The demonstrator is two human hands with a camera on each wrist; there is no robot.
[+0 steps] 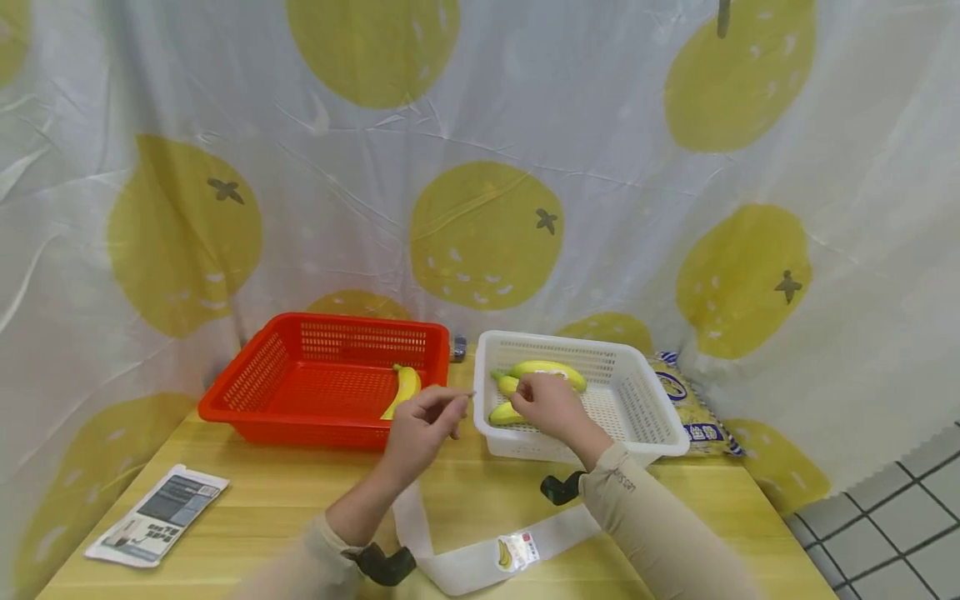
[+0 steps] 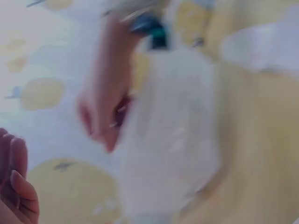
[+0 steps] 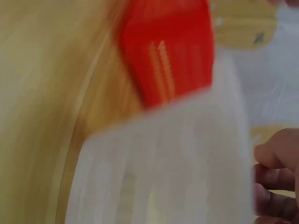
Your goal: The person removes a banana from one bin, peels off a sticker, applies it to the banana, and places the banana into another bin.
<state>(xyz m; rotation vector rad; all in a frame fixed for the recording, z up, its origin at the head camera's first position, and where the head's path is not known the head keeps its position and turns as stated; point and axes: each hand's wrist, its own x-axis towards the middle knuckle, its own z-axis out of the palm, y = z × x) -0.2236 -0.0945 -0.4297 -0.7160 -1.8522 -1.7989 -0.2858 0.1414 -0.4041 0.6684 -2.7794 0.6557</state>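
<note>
My left hand (image 1: 423, 429) hovers between the two baskets, fingers loosely bent toward the white basket's rim. Nothing shows in that hand (image 2: 18, 182) in the left wrist view. My right hand (image 1: 551, 404) is over the white basket (image 1: 656, 400), fingers bent downward and nearest to several yellow bananas (image 1: 543, 367). Its fingers partly cover the lower banana (image 1: 504, 414); contact is unclear. In the right wrist view these fingers (image 3: 275, 182) curl loosely, with nothing seen in them. Another banana (image 1: 407, 385) lies in the red basket (image 1: 247, 425).
A pale strip (image 1: 465, 571) with a banana sticker (image 1: 516, 552) lies on the table's near side. A flat printed packet (image 1: 157, 517) is at the left. Behind the white basket's right end sits a yellow bag (image 1: 693, 408). A fruit-print curtain (image 1: 480, 125) hangs behind.
</note>
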